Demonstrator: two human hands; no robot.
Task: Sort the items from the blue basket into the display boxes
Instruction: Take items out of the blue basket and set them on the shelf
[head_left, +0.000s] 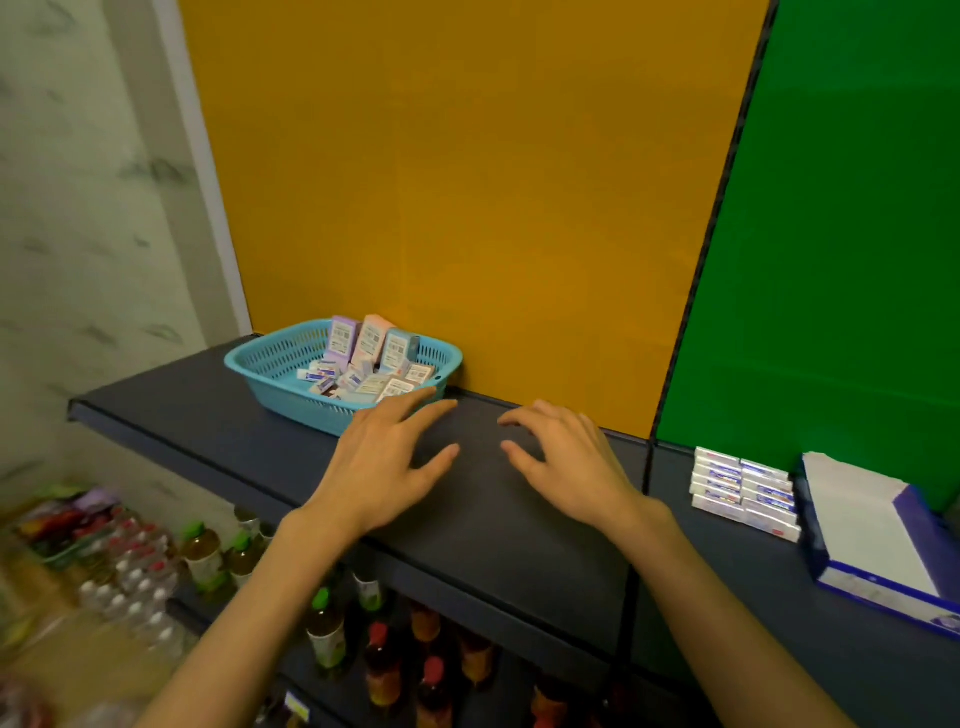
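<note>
A blue basket (270, 364) stands on the dark shelf (488, 530) against the orange back wall, filled with several small pastel boxes (371, 358) and tubes. My left hand (387, 465) hovers palm down over the shelf, fingers spread, its fingertips at the basket's near right corner, holding nothing. My right hand (563, 462) hovers beside it to the right, fingers loosely bent, empty. At the far right sits a white and purple display box (872, 540), lying open and showing a white inside.
A stack of white and purple packs (743, 493) lies left of the display box, before the green wall. Below the shelf stand several drink bottles (322, 629) and capped bottles (130, 582) on lower shelves. A marbled wall (78, 208) rises at left.
</note>
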